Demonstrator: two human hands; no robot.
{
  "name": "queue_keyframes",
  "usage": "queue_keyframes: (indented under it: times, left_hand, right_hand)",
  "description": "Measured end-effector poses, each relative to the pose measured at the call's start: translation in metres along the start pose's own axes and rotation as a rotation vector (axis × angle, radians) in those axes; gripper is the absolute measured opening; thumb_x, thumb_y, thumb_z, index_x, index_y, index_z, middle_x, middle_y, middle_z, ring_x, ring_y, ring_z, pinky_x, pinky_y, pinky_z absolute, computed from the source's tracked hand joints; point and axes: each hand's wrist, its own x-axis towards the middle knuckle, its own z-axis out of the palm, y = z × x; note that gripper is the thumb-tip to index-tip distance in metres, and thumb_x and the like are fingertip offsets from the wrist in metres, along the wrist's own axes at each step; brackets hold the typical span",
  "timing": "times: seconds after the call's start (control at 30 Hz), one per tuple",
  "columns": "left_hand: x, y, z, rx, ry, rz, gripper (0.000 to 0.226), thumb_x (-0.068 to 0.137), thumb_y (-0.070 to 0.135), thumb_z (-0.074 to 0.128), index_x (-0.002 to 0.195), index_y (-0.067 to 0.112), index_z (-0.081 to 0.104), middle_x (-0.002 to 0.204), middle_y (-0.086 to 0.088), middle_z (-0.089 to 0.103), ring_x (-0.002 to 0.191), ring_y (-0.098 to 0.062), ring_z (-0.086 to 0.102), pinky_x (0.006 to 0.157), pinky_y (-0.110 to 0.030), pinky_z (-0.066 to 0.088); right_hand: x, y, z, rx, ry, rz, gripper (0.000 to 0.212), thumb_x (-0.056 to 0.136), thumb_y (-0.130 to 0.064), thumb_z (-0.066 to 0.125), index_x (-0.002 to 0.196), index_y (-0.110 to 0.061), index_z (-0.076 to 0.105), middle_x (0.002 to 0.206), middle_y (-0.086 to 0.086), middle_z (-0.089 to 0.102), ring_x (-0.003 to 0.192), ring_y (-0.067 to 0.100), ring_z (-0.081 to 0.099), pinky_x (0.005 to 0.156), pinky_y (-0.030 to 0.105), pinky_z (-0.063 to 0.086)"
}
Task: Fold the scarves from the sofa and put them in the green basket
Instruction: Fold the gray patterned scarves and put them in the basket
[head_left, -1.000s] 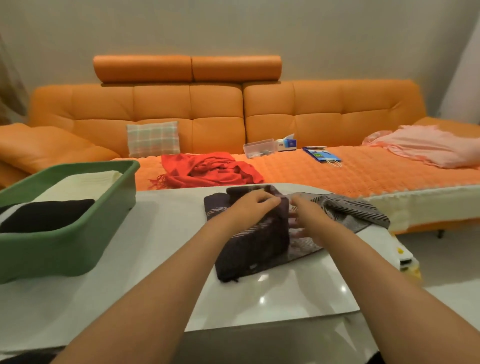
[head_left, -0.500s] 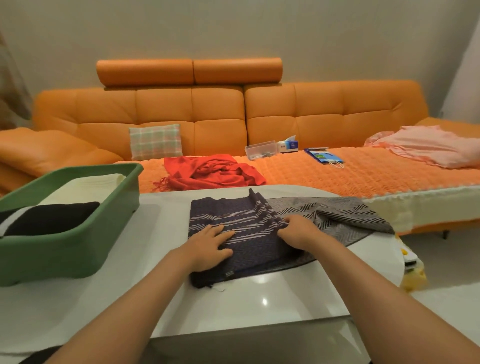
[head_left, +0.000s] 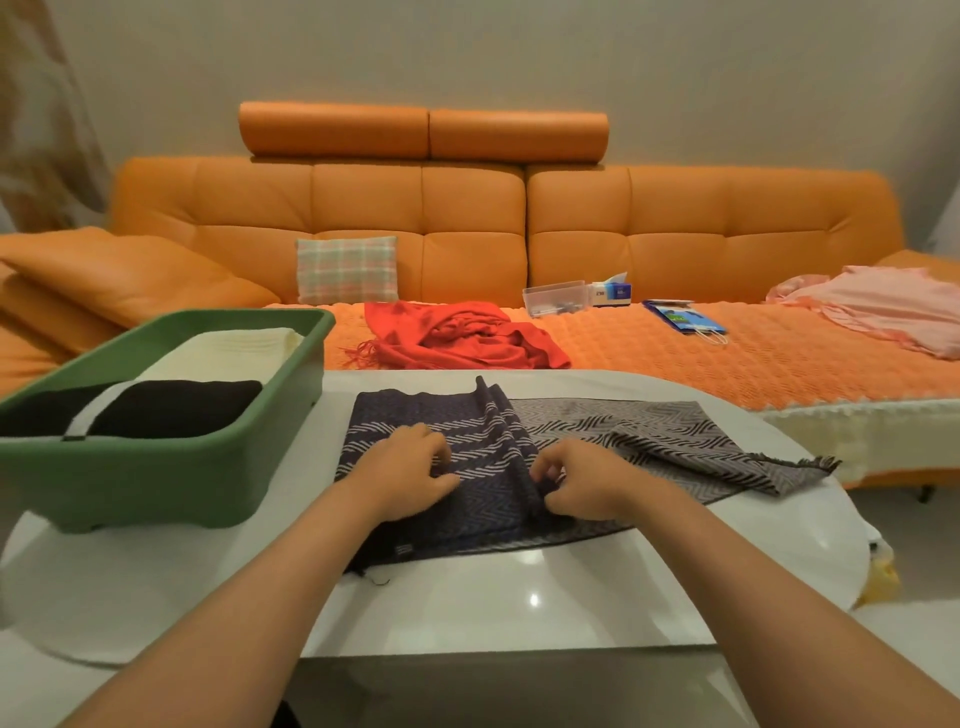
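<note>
1. Navy and grey woven scarf with pale zigzag stripes (head_left: 488, 514): lies partly folded on the glossy white counter (head_left: 519, 597) in front of me, its grey fringed end spread out to the right.
2. My left hand (head_left: 410, 467): fingers curled, pinching the navy fabric near its middle.
3. My right hand (head_left: 576, 480): fingers curled round a raised ridge of the same scarf, near the left hand.
4. Green plastic basket (head_left: 156, 483): stands on the counter's left side and holds a folded cream scarf (head_left: 223, 348) and a folded black scarf (head_left: 176, 405).
5. Red fringed scarf (head_left: 467, 338): crumpled on the orange leather sofa (head_left: 467, 234) beyond the counter.
</note>
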Motion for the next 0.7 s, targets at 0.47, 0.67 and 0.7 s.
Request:
queue_keyframes:
  times: [0.47,0.67,0.7]
  left_hand:
    - [-0.034,0.025,-0.010,-0.047,-0.141,0.250,0.023,0.086,0.041,0.066,0.108,0.036,0.069,0.099,0.014,0.056,0.089,-0.007,0.055,0.080,-0.029,0.050]
    - [-0.043,0.012,-0.010,-0.080,-0.161,0.199,0.029,0.082,0.036,0.069,0.110,0.035,0.061,0.099,0.017,0.056,0.089,-0.006,0.054,0.078,-0.029,0.051]
    - [-0.044,0.010,-0.010,-0.096,-0.169,0.187,0.028,0.081,0.031,0.068,0.108,0.035,0.061,0.098,0.018,0.056,0.088,-0.005,0.055,0.078,-0.030,0.051]
  right_hand:
    - [-0.012,-0.002,0.017,-0.403,0.247,-0.225,0.012,0.085,-0.028,0.059,0.090,-0.022,0.068,0.091,-0.005,0.066,0.087,0.021,0.062,0.071,0.034,0.052]
    - [-0.023,-0.004,0.002,-0.409,0.283,0.135,0.020,0.084,-0.042,0.052,0.091,-0.023,0.054,0.085,-0.004,0.058,0.083,0.024,0.058,0.069,0.033,0.040]
    - [-0.026,-0.002,0.000,-0.462,0.213,0.180,0.023,0.084,-0.044,0.052,0.092,-0.022,0.055,0.087,-0.004,0.058,0.086,0.024,0.059,0.071,0.033,0.041]
